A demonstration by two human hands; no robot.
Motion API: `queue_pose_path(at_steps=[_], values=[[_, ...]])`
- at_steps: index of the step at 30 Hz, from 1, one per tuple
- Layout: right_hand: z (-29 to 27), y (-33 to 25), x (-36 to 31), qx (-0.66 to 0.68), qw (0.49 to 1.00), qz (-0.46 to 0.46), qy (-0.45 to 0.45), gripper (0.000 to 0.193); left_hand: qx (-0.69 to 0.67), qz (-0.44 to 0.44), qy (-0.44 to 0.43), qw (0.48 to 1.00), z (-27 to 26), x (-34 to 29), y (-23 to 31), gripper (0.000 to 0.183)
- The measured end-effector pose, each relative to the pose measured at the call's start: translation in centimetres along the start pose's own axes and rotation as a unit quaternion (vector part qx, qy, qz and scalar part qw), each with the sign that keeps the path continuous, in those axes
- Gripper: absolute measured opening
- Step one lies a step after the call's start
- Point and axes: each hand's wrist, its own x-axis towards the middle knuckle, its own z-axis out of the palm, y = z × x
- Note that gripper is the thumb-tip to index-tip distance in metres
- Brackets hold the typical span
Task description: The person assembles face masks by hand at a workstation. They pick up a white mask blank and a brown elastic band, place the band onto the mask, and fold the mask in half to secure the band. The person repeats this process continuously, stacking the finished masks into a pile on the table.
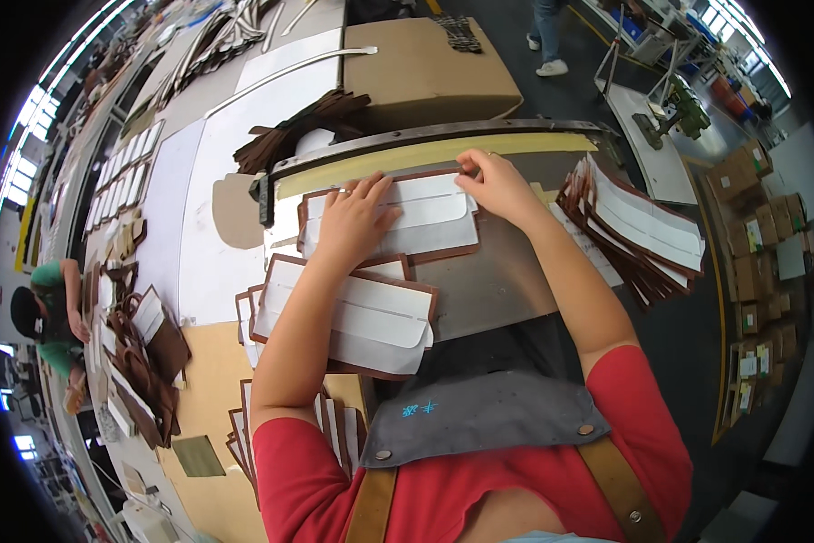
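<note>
A brown leather panel with a white backing lies flat on the grey metal work plate. My left hand rests on its left part, fingers stretched out and apart. At the panel's top right corner, my right hand pinches the brown edge between thumb and fingers. Just below, nearer to me, a loose pile of similar panels lies partly under my left forearm. To the right of the plate, a fanned stack of more white-backed brown pieces leans outward.
A metal bar borders the plate's far side, beside a yellow strip. Beyond are dark brown strips and a cardboard box. A co-worker sits at the far left, near a heap of brown leather pieces.
</note>
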Motion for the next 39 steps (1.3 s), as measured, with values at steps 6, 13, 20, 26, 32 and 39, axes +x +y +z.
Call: queue_pose_path(at_steps=[6, 13, 20, 26, 32, 39], values=[[0.2, 0.5, 3.2, 0.181, 0.980, 0.061, -0.058, 0.012, 0.037, 0.027, 0.085, 0.995, 0.4, 0.5, -0.1, 0.050], [-2.5, -3.4, -0.5, 0.170, 0.974, -0.118, 0.097, 0.005, -0.045, -0.073, 0.219, 0.972, -1.2, 0.6, -0.3, 0.046], [-1.1, 1.3, 5.5, 0.110, 0.984, -0.100, 0.103, 0.009, 0.024, -0.103, 0.154, 0.982, -1.4, 0.4, -0.9, 0.040], [0.0, 2.1, 4.4, -0.162, 0.954, -0.187, 0.167, 0.019, 0.046, -0.109, -0.005, 0.993, -1.2, 0.1, -1.3, 0.038], [1.2, 2.0, 1.8, -0.187, 0.955, -0.222, 0.070, 0.026, 0.112, -0.109, -0.005, 0.988, -0.1, -0.5, -1.9, 0.046], [0.8, 1.3, 0.7, -0.261, 0.947, -0.182, 0.042, 0.031, 0.076, -0.115, -0.050, 0.989, 0.0, -0.1, -2.0, 0.050]])
